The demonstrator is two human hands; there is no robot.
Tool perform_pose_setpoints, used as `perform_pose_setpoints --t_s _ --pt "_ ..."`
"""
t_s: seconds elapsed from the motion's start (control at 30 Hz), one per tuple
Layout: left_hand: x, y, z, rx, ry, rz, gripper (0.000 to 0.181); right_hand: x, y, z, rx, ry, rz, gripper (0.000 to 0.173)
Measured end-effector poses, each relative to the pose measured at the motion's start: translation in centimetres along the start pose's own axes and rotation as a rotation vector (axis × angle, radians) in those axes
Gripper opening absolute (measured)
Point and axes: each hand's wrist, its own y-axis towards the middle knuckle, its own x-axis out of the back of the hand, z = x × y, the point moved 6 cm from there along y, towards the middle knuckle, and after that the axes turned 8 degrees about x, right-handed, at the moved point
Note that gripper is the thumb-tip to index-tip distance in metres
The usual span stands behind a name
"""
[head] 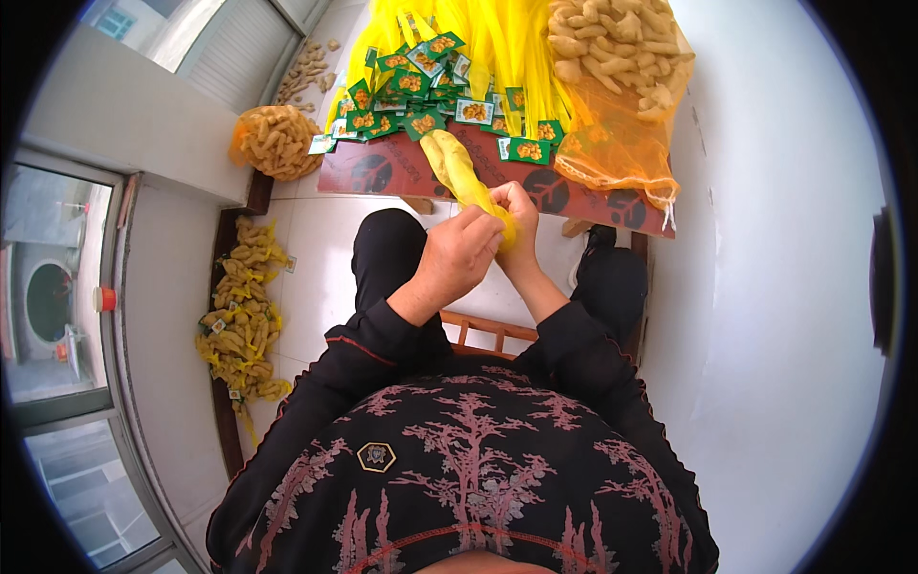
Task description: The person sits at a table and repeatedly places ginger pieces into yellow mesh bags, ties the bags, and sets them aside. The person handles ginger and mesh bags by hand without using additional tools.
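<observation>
A yellow mesh bag (pixel 454 166) with ginger root inside lies slantwise over the front edge of the board table. Its loose near end is gripped by my left hand (pixel 462 251) and my right hand (pixel 518 215), which are close together just off that edge. A green picture tag (pixel 423 124) is at the bag's far end. Behind it, many yellow net bags (pixel 495 43) lie stretched across the table, their green and white tags (pixel 410 82) piled together. The mesh between my fingers is partly hidden.
An orange mesh sack of ginger (pixel 624 43) rests at the table's (pixel 358 172) right end, by the wall. Leftward on the floor are another full sack (pixel 280 142), loose ginger (pixel 305 72) and a row of filled yellow bags (pixel 247 316). Wooden slats (pixel 480 330) show between my knees.
</observation>
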Motion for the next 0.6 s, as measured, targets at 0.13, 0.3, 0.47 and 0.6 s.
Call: perform_pose_setpoints --t_s 0.13,0.3,0.47,0.6 --pt "0.1 -0.1 0.0 0.004 -0.012 0.015 0.012 -0.3 2.1 0.4 0.136 -0.159 0.040 0.016" --pt "0.1 -0.2 0.9 0.037 -0.020 0.006 0.011 -1.1 3.1 -2.0 -0.115 0.138 0.176 0.012" --pt "0.2 -0.1 0.8 0.049 -0.019 0.023 0.011 -1.4 3.2 -0.6 0.000 0.014 0.220 0.009" --pt "-0.3 -0.1 0.5 0.034 -0.006 0.060 0.011 -1.1 3.5 -1.7 -0.095 0.042 0.086 0.010"
